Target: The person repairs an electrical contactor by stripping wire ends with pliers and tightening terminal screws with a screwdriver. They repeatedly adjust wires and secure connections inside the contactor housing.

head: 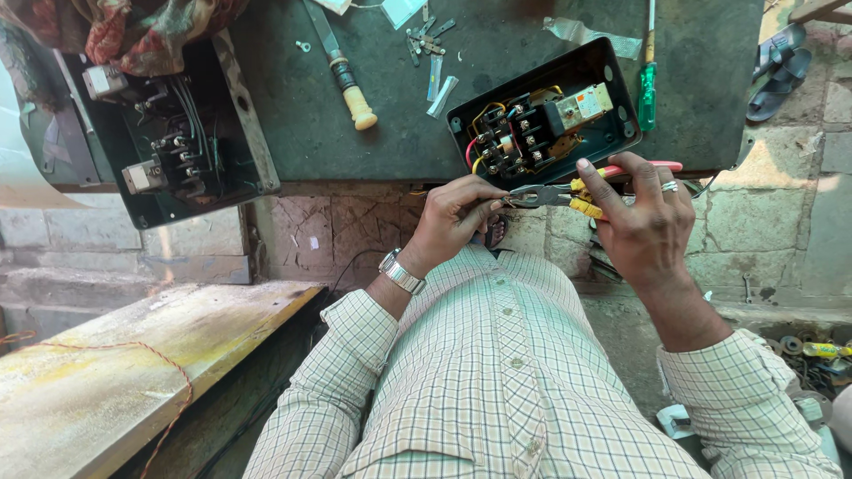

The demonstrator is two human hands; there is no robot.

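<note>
My right hand [646,215] grips yellow-handled pliers [552,197], whose jaws point left toward my left hand [454,216]. The fingertips of my left hand pinch something small at the jaws; I cannot tell what it is. Both hands hover at the near edge of a dark worktable [373,133]. Just beyond them lies an open black electrical box [543,113] with a contactor, terminals and red, yellow and black wires inside. A red-handled tool [664,166] shows behind my right fingers.
A second open box with wiring [173,133] sits at the table's left edge. A knife with a yellow handle [344,73], loose metal parts [428,43] and a green screwdriver [647,93] lie on the table. A wooden bench [115,372] is lower left; sandals [781,66] lie upper right.
</note>
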